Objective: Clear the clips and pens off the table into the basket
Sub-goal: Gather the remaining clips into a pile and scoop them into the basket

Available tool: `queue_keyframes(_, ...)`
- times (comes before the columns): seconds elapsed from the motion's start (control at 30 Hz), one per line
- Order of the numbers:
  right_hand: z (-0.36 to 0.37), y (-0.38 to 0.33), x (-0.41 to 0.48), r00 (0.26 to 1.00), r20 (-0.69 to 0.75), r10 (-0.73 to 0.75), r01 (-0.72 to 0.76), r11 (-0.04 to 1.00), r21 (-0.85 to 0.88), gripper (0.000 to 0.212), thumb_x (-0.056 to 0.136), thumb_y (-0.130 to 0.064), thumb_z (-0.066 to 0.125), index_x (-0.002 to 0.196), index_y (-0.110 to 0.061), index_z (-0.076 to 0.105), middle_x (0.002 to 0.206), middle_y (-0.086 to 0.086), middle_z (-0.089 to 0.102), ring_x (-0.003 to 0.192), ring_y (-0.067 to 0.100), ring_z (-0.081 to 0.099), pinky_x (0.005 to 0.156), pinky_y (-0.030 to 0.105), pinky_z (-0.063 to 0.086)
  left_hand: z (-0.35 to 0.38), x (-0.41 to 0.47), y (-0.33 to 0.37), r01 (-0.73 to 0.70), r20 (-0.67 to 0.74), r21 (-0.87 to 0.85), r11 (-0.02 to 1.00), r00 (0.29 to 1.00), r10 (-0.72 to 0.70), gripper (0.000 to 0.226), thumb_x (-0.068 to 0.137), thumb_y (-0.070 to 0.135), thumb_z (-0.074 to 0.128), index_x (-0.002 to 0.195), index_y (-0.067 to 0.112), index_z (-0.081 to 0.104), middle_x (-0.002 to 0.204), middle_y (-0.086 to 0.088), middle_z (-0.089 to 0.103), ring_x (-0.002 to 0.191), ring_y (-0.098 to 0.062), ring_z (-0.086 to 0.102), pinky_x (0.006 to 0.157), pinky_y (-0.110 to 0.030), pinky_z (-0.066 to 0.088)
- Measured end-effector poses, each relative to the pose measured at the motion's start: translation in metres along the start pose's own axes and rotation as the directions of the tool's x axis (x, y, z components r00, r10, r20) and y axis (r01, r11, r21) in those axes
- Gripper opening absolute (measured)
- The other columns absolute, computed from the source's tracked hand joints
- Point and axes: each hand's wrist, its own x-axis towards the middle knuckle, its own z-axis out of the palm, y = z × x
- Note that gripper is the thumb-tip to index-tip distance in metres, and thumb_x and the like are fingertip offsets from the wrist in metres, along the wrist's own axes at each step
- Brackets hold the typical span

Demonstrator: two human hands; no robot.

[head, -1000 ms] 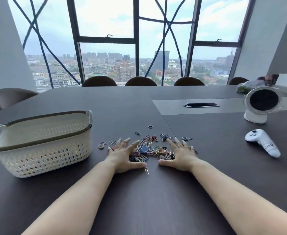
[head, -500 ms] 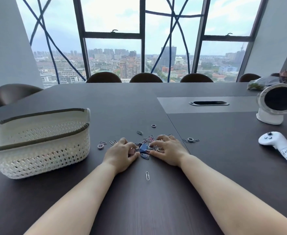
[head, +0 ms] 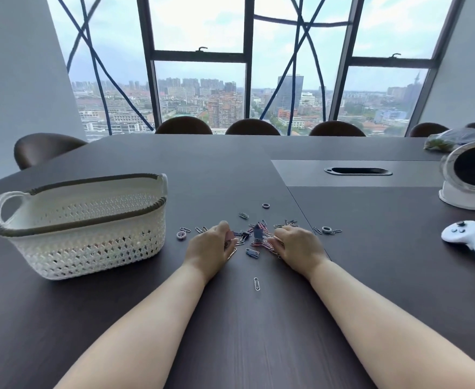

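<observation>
A pile of coloured paper clips and binder clips (head: 256, 237) lies on the dark table (head: 258, 346) between my hands. My left hand (head: 209, 249) has its fingers curled round a bunch of clips at the pile's left side. My right hand (head: 298, 248) is curled round clips at the right side. A single silver paper clip (head: 256, 283) lies nearer to me. More loose clips (head: 327, 230) sit to the right, and a small ring (head: 180, 235) to the left. The white woven basket (head: 87, 245) stands at the left, apart from my hands. No pens are visible.
A white game controller (head: 472, 242) lies at the right edge, with a round white fan (head: 469, 175) behind it. A cable slot (head: 358, 171) is set in the table's middle. Brown chairs (head: 251, 127) line the far side under the window.
My hands went from lying flat and spread beside the pile to drawing together over it, and now their fingers are curled round clips. The pile has been pulled tighter.
</observation>
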Motion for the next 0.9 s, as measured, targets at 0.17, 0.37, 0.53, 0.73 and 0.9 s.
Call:
queue_keyframes(0.17,-0.014,-0.004,0.002,0.996,-0.064,0.056,-0.052,0.996,0.067,0.037,0.096,-0.036,0.043,0.087,-0.004,0.058,0.087,0.015,0.066,0.081,0.035,0.061,0.062,0.03,0.031,-0.018,-0.004,0.0,-0.045,-0.012,-0.031,0.999,0.999,0.045,0.019,0.093,0.034,0.047,0.088,0.016,0.041,0.097,-0.004,0.064,0.091,-0.031,0.062,0.069,-0.032,0.039)
queue_keyframes(0.37,-0.045,-0.037,0.016,0.985,-0.133,0.106,-0.047,0.922,0.385,0.036,0.092,-0.035,0.052,0.065,-0.013,0.042,0.051,-0.008,0.038,0.057,0.025,0.036,0.055,0.032,0.029,-0.091,-0.009,-0.004,-0.16,-0.248,-0.023,0.987,0.957,0.15,0.021,0.089,0.03,0.056,0.092,0.008,0.054,0.081,-0.002,0.062,0.07,-0.026,0.061,0.061,-0.026,0.039)
queue_keyframes(0.53,-0.067,-0.085,0.04,0.967,-0.218,0.136,0.007,0.834,0.552,0.034,0.091,-0.031,0.054,0.077,-0.001,0.061,0.061,0.011,0.057,0.058,0.024,0.046,0.053,0.028,0.033,-0.16,-0.009,-0.034,-0.162,-0.388,0.029,0.986,0.908,0.161,0.02,0.084,0.024,0.064,0.089,0.006,0.057,0.081,-0.009,0.066,0.069,-0.029,0.062,0.062,-0.03,0.045)
queue_keyframes(0.73,-0.071,-0.127,0.061,0.959,-0.258,0.118,0.057,0.811,0.582,0.035,0.092,-0.03,0.053,0.079,0.001,0.061,0.065,0.019,0.062,0.059,0.028,0.051,0.054,0.03,0.035,-0.195,-0.008,-0.109,0.116,-0.114,0.0,0.993,0.987,-0.115,0.032,0.082,0.038,0.065,0.096,0.009,0.06,0.091,-0.007,0.065,0.086,-0.024,0.061,0.071,-0.025,0.038)
queue_keyframes(0.9,-0.066,-0.148,0.068,0.961,-0.263,0.085,0.085,0.814,0.575,0.033,0.092,-0.029,0.053,0.08,0.001,0.062,0.067,0.019,0.064,0.058,0.024,0.05,0.047,0.016,0.031,-0.199,-0.015,-0.126,0.146,0.074,-0.055,0.988,0.987,-0.142,0.044,0.078,0.03,0.071,0.114,0.011,0.054,0.113,-0.004,0.059,0.103,-0.019,0.059,0.077,-0.019,0.04)
